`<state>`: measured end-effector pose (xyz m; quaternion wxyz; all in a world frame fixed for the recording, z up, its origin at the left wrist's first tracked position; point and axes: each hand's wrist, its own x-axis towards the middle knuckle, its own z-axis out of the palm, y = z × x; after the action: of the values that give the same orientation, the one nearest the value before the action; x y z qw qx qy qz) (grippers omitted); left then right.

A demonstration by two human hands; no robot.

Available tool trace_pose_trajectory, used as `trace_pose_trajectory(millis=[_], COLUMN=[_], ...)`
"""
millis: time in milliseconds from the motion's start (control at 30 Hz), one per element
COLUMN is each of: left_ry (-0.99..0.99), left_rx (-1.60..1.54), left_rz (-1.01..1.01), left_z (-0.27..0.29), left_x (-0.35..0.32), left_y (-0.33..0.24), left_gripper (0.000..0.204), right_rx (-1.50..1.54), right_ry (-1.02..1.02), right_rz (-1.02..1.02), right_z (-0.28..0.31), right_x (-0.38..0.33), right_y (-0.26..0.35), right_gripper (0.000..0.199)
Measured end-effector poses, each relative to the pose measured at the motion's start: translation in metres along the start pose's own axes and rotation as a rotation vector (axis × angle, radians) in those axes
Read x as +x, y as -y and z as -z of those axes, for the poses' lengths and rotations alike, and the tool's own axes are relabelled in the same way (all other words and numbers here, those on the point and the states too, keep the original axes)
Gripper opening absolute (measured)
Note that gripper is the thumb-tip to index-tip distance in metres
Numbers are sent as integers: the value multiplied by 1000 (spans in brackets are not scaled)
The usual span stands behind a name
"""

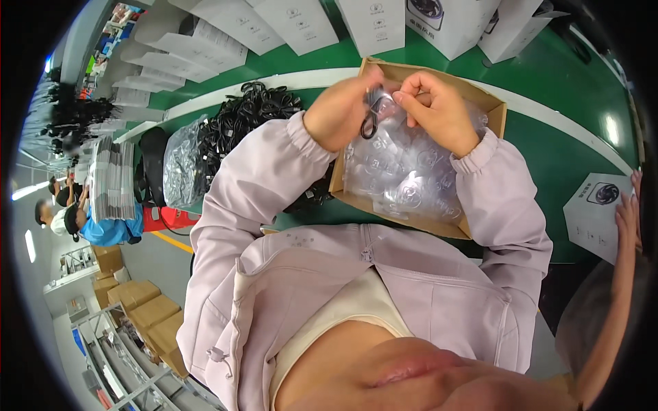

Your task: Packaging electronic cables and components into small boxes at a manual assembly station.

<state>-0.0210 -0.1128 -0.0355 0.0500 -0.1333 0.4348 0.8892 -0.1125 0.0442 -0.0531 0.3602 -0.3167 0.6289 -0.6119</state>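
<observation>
Over an open cardboard box filled with clear printed plastic bags, my two hands work close together. My left hand, slightly blurred, is closed on a small coiled black cable, which hangs below its fingers. Thumb and forefinger of my right hand pinch what looks like the edge of a clear plastic bag beside the cable. The film overlaps the bags beneath, so its outline is hard to follow.
A heap of coiled black cables lies left of the box, next to a clear bag of dark items. White printed boxes line the green table's far side. At right, another person's hand touches a white box.
</observation>
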Motion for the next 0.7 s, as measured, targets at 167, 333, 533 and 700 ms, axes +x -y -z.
trace_pose_trajectory(millis=[167,333,533,700], left_ry=[155,-189,-292,1], left_rx=[336,915,1814,1996], left_rz=[20,-663,-1074,-321], left_z=[-2,9,32,10], left_x=[-5,-2,31,30], left_y=[7,-62,-186,-184], left_gripper=[24,27,26,27], right_rx=[-24,-12,-140,-176], right_ry=[48,-106,-2,-15], right_rz=[93,263,263,262], right_z=[3,-1,5,7], right_x=[0,-6,-8,-5], right_y=[-5,4,3,2], right_gripper=[11,17,19,18])
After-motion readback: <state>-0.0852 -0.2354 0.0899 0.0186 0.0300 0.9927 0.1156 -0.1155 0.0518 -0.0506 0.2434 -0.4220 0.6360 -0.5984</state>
